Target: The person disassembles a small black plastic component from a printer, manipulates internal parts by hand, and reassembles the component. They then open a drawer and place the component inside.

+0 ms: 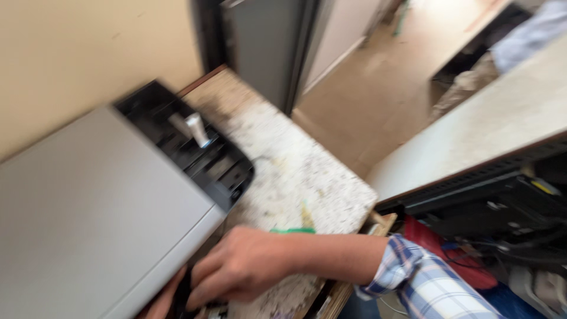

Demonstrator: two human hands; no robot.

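Right hand (242, 269): fingers curled in a grip under the front edge of the grey machine (94, 218).
Left hand: out of view.
Grey machine: lies on the speckled worktop (295, 171), against the wall.

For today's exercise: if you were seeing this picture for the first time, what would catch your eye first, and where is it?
First, the big grey machine with a black open end, filling the left side on a speckled worktop. Next, the right hand in a checked sleeve, reaching in at the bottom with fingers curled under the machine's front edge.
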